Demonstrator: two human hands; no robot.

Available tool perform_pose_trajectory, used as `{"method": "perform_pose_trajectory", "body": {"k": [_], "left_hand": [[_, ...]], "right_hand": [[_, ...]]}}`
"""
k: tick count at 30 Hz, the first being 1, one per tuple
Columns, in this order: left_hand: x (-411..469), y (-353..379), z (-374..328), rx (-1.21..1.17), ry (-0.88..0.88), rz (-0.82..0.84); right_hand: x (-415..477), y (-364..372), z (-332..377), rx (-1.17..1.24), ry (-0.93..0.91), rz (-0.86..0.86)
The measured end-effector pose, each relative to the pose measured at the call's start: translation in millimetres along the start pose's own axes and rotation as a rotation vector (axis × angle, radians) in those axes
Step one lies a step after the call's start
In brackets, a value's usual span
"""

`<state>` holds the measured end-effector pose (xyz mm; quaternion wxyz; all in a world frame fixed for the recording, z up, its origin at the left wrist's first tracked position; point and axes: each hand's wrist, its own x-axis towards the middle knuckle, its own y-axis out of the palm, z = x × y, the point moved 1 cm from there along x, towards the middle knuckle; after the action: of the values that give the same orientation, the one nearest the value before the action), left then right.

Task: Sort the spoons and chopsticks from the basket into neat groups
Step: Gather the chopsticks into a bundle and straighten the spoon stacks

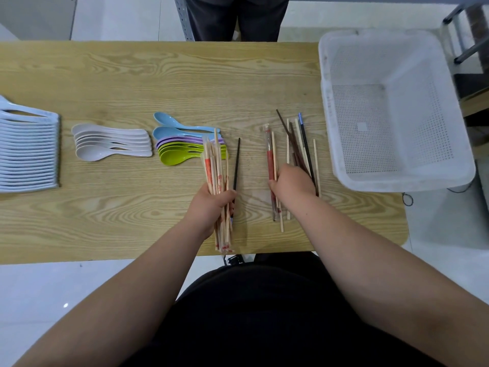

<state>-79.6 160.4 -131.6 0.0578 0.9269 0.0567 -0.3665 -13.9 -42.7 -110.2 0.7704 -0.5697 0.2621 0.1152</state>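
Head view — hands (211,205) (292,181) grip chopsticks (215,160) — basket (324,102) overhangs table (132,75) right edge.

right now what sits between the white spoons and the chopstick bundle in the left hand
The stack of blue, purple and green spoons, seen in the head view.

Left hand (211,205), right hand (293,181) bare; forearms (137,282) bare; black garment (259,313) over torso, lap.

My feed shows a pale wood-grained worktop (132,75) and a white perforated basket (397,182). From its left edge lie icy blue-white spoons (26,154), off-white spoons (111,144), sky-blue spoons (164,119), lilac spoons (165,141), lime-green spoons (172,158). Tan chopsticks (215,165) carry red-printed wrappers, beside a black chopstick (236,162) and dark brown chopsticks (293,139).
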Motion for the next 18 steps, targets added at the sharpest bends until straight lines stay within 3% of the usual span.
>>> {"method": "perform_pose_trajectory", "body": {"k": [18], "left_hand": [[-3,-1,1,0.028,0.016,-0.037]], "right_hand": [[-7,6,12,0.113,0.093,0.136]]}}
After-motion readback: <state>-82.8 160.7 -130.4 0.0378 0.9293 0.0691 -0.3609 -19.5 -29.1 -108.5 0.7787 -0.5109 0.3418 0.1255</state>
